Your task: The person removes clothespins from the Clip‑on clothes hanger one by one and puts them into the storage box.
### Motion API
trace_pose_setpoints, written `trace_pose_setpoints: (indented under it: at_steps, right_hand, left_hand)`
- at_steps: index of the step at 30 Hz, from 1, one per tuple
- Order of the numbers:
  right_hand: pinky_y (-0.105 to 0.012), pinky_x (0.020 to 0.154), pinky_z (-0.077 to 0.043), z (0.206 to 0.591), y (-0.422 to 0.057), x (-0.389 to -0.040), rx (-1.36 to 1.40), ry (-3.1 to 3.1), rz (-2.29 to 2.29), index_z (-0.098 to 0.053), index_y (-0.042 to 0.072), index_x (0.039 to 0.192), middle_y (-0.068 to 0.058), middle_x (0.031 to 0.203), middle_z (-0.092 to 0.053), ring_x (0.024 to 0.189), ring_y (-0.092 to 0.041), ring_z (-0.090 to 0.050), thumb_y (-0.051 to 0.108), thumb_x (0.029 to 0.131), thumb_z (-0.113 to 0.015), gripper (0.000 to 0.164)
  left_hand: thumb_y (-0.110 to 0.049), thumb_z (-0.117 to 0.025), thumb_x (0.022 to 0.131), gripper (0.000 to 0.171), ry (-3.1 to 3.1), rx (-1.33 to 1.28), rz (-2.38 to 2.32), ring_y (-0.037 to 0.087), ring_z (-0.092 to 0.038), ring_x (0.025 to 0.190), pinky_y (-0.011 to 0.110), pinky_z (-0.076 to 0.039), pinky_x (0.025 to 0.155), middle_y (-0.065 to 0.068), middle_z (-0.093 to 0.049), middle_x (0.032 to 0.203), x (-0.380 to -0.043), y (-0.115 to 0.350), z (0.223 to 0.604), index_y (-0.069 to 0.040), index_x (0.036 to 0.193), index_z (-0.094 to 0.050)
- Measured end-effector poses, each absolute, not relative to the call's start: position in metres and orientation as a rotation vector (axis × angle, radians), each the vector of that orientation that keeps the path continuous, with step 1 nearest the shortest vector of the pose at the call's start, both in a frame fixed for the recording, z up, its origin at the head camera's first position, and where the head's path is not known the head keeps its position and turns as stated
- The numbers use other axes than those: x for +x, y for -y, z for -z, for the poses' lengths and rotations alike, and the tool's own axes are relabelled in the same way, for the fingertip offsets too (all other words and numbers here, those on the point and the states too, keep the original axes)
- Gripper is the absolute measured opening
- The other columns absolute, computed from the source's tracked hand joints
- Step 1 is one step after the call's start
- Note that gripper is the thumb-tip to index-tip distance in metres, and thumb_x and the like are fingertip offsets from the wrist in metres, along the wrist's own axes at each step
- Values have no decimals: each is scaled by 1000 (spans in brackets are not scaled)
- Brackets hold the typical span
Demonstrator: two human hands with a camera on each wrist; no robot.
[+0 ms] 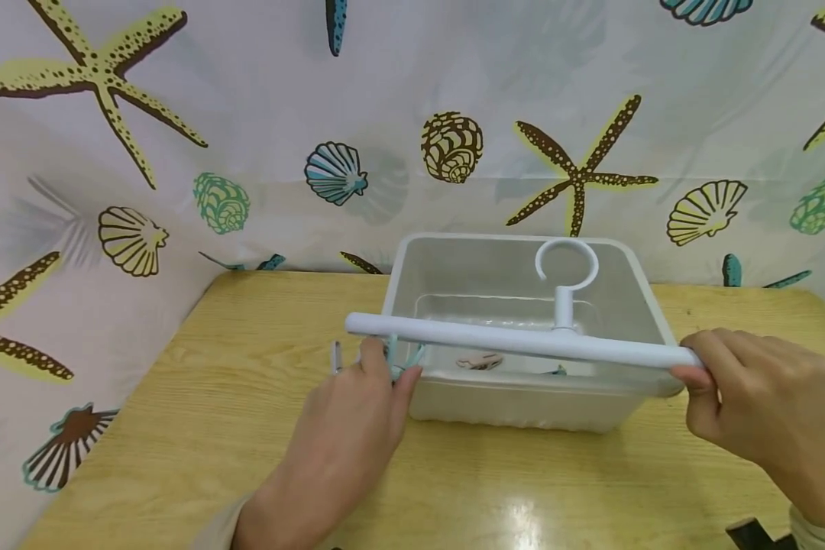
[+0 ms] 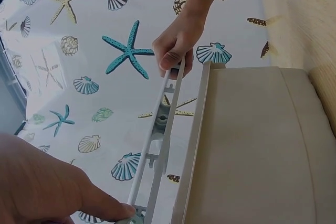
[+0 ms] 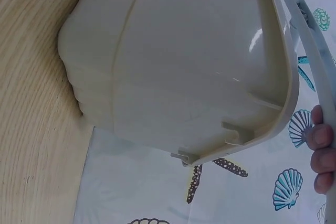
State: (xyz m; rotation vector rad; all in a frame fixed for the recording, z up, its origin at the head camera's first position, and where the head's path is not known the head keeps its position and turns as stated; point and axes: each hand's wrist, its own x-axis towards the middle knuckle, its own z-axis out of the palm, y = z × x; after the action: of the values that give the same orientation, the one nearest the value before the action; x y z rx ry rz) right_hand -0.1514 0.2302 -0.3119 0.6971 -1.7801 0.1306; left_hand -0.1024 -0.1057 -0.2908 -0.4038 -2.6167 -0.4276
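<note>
A white plastic hanger bar (image 1: 467, 336) with a round hook (image 1: 567, 263) is held slantwise above the front of a bin. My right hand (image 1: 763, 405) grips its right end, thumb below. Near the other end, my left hand (image 1: 351, 428) pinches a light teal clip (image 1: 402, 363) at the bar, partly hidden by the fingers. From the left wrist, the bar's underside (image 2: 157, 124) shows as a hollow channel with small fittings inside. Fingertips (image 3: 321, 150) of the right hand curl round the bar in the right wrist view.
The translucent white bin (image 1: 522, 401) stands on the wooden table (image 1: 261, 397). Inside it lie a pinkish-brown clip (image 1: 481, 361) and a small teal piece (image 1: 559, 370). A cloth (image 1: 385, 61) printed with shells and starfish hangs behind and at the sides.
</note>
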Motion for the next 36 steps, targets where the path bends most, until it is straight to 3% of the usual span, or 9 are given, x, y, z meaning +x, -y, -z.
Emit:
trace_pose_setpoints:
  at_steps: [10,15,19,31,36]
  right_hand:
    - [-28,33,-10,304,-216,-146,716,1786,-164,-47,6,61,1,47,-40,30,-17,-24,40,100,-35,53]
    - [-27,33,-10,307,-211,-143,731,1788,-166,-47,7,62,2,47,-37,30,-16,-24,41,101,-34,53]
    - [-28,33,-9,308,-210,-143,724,1785,-154,-47,6,63,0,47,-38,31,-16,-22,39,100,-33,52]
    - [-25,35,-6,304,-205,-136,693,1807,-111,-42,6,62,2,46,-32,33,-12,-17,36,100,-33,49]
    - [-27,35,-6,302,-204,-135,685,1783,-122,-41,6,61,2,46,-31,32,-13,-17,38,100,-33,51]
  left_hand:
    - [-21,-73,88,32,2535,-440,407,17,-45,40,34,-40,38,4,-46,51,-93,113,288,5,94,-54]
    - [-21,-75,85,32,2518,-448,332,15,-41,40,32,-37,37,2,-41,49,-88,115,286,2,87,-53]
    - [-19,-74,86,31,2477,-463,262,12,-37,37,29,-34,34,0,-37,47,-86,115,281,1,86,-51]
    - [-13,-74,85,27,2389,-551,220,9,-41,37,24,-30,33,1,-48,51,-98,115,287,1,88,-51]
    - [-12,-74,84,28,2358,-570,232,10,-39,38,25,-29,34,0,-46,50,-96,115,286,0,87,-49]
